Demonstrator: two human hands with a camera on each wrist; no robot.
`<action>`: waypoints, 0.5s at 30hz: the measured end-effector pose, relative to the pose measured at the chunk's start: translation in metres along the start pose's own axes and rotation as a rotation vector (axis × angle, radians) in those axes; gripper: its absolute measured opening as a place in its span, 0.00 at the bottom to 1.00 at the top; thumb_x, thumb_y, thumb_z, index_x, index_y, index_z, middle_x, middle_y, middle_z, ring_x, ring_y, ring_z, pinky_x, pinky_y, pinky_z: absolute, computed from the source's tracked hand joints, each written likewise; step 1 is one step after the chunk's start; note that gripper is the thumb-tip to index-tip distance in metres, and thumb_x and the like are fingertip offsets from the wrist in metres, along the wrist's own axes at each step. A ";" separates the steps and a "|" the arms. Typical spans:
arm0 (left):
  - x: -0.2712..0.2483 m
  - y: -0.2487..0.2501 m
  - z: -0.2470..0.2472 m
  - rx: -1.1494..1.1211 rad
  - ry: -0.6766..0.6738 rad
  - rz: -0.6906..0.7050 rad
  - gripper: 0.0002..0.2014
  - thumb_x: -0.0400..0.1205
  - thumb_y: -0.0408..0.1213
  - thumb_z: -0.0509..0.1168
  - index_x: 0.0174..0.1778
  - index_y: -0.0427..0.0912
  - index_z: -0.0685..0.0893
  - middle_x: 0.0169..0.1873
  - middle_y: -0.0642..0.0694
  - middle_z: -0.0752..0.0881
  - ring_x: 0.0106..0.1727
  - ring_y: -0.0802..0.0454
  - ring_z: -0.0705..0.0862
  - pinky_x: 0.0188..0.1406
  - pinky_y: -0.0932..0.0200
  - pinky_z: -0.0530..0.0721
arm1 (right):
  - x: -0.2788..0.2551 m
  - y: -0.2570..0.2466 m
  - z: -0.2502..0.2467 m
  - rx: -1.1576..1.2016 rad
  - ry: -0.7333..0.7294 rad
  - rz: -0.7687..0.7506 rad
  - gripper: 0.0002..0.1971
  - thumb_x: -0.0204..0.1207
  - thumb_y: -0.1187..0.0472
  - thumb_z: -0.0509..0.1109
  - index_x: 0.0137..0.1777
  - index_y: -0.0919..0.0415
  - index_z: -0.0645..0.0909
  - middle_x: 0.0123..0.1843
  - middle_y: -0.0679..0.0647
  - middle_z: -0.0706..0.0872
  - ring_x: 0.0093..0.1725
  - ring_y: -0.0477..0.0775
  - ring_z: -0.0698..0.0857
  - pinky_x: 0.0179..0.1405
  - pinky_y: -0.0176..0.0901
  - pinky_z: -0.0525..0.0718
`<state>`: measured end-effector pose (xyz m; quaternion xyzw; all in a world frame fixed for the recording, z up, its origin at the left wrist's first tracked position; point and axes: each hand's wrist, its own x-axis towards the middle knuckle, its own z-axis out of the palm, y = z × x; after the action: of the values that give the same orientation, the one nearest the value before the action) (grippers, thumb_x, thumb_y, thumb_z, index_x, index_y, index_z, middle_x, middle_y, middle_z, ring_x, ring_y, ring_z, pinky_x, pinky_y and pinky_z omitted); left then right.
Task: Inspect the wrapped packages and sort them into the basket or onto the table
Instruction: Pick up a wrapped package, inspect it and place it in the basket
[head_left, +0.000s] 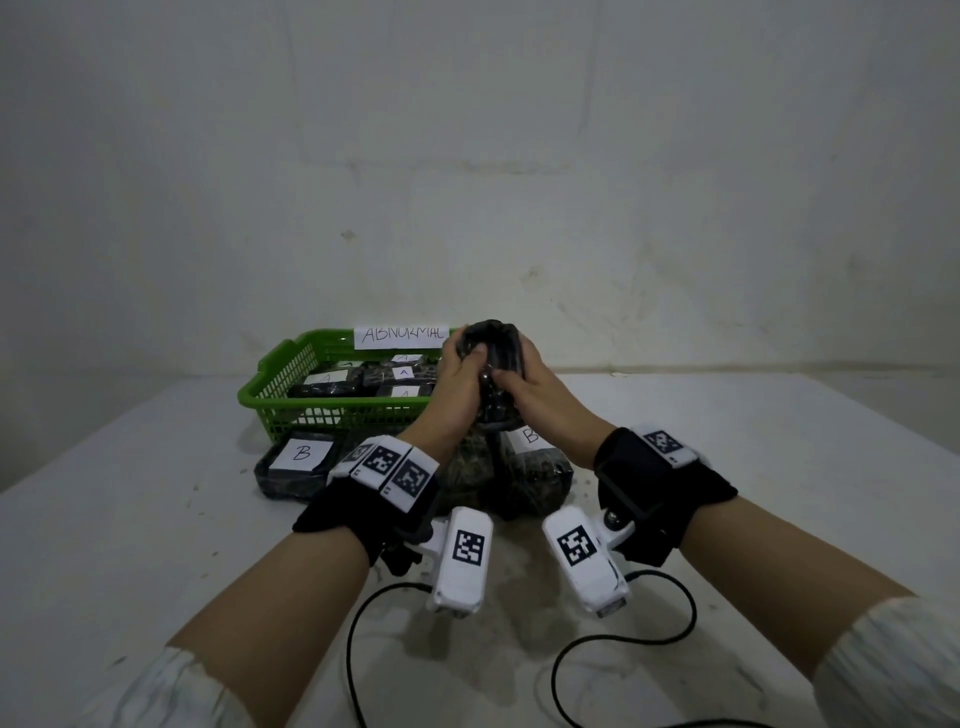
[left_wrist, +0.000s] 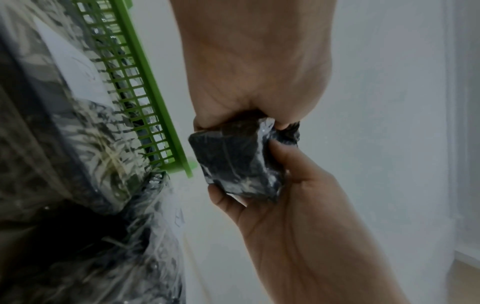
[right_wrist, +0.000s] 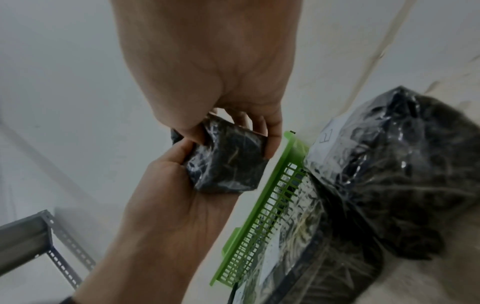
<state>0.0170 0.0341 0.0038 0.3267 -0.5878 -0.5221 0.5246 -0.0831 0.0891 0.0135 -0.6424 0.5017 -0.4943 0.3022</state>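
Both hands hold one small black package wrapped in clear film (head_left: 493, 358) upright in the air, just right of the green basket (head_left: 270, 400). My left hand (head_left: 462, 374) grips its left side and my right hand (head_left: 524, 382) grips its right side, fingers curled round it. In the left wrist view the package (left_wrist: 233, 164) shows between both hands, beside the basket rim (left_wrist: 145, 102). The right wrist view shows the same package (right_wrist: 228, 164) near the basket (right_wrist: 259, 226). No label shows on the held package.
The basket bears an ABNORMAL sign (head_left: 402, 335) and holds several packages labelled A (head_left: 402, 373). Packages labelled B (head_left: 298, 462) (head_left: 535, 457) lie on the white table in front of it, under my wrists. Black cables (head_left: 363, 649) loop near me. A metal shelf frame (right_wrist: 39, 236) stands off the table.
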 end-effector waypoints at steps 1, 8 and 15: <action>0.000 0.000 0.000 -0.014 -0.018 -0.009 0.19 0.88 0.38 0.52 0.76 0.45 0.64 0.74 0.39 0.71 0.73 0.44 0.73 0.73 0.48 0.74 | 0.000 0.002 0.000 -0.034 0.007 -0.014 0.26 0.86 0.64 0.54 0.83 0.53 0.56 0.74 0.51 0.73 0.72 0.50 0.75 0.73 0.48 0.75; -0.001 0.004 -0.003 -0.025 -0.052 -0.045 0.24 0.89 0.34 0.49 0.83 0.46 0.56 0.77 0.41 0.69 0.75 0.45 0.72 0.74 0.47 0.73 | -0.005 -0.002 -0.002 0.070 -0.039 0.018 0.27 0.86 0.67 0.56 0.82 0.49 0.57 0.70 0.47 0.77 0.70 0.50 0.79 0.67 0.43 0.80; 0.001 0.015 -0.016 -0.138 -0.080 -0.173 0.20 0.86 0.47 0.57 0.73 0.45 0.71 0.65 0.41 0.82 0.62 0.44 0.84 0.60 0.44 0.84 | -0.009 -0.010 -0.008 0.185 -0.083 0.056 0.27 0.88 0.52 0.54 0.84 0.42 0.50 0.80 0.49 0.70 0.69 0.50 0.78 0.39 0.30 0.83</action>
<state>0.0344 0.0323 0.0170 0.3183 -0.5405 -0.6174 0.4747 -0.0872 0.1018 0.0216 -0.6175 0.4588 -0.5027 0.3944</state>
